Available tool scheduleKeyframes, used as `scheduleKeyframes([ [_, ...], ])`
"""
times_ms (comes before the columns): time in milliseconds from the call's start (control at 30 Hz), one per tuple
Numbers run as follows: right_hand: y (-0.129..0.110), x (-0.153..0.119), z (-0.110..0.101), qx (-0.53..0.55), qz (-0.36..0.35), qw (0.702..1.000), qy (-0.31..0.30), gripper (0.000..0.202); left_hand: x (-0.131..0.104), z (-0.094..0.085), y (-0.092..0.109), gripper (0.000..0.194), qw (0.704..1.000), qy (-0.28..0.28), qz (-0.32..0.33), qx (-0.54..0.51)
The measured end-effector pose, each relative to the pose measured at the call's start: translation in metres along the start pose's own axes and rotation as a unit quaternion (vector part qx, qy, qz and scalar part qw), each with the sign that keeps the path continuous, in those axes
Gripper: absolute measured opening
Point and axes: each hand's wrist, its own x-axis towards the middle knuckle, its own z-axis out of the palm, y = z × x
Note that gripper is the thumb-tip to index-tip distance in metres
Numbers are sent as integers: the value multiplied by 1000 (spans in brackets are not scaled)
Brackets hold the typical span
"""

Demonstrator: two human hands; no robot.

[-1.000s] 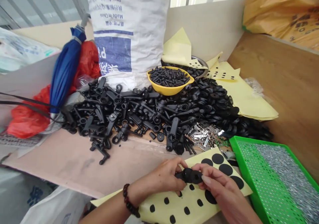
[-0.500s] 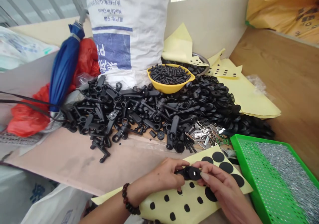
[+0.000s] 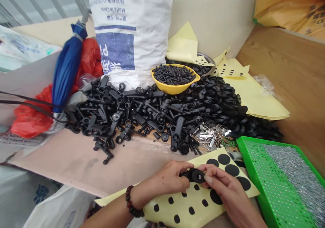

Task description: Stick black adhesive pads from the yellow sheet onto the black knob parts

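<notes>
My left hand (image 3: 170, 178), with a beaded bracelet (image 3: 132, 201) at the wrist, grips the arm end of a black crank handle (image 3: 196, 176). The fingers of my right hand (image 3: 223, 184) pinch the round end of the same part, where a small bright metal spot shows at its centre. Both hands are over a yellow sheet (image 3: 182, 206) bearing large round and smaller black stickers. My right fingertips hide part of the disc's edge.
Beyond the hands lies a heap of black parts (image 3: 142, 109), with metal clips (image 3: 209, 136) at its right front. A yellow bowl (image 3: 172, 88) of black screws stands behind. The green tray (image 3: 264, 187) is at the right, the white sack (image 3: 149, 28) at the back.
Both hands keep their hold on the crank handle, and its disc appears slightly turned. The whole view has shifted a little.
</notes>
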Motion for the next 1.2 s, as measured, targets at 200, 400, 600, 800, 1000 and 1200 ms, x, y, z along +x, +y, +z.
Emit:
scheduleKeyframes([
  [200, 5, 2, -2, -20, -25, 999, -9, 31, 0, 0, -1, 28, 999, -3, 29, 19],
  [400, 7, 2, -2, -32, -33, 999, -10, 29, -1, 0, 0, 22, 999, 1, 37, 27],
  [600, 7, 1, -2, -22, -35, 999, -7, 27, -3, 0, 2, 15, 998, 12, 48, 44],
  [800, 8, 1, -2, -26, -49, 998, -3, 27, -4, 3, 1, 15, 998, 35, 43, 42],
  [1000, 4, 0, 1, -20, -54, 998, 1, 26, -1, 4, -3, 25, 998, 29, 50, 26],
  [1200, 7, -1, 3, -17, -60, 998, -9, 23, 2, 9, -9, 27, 997, 61, 42, 23],
])
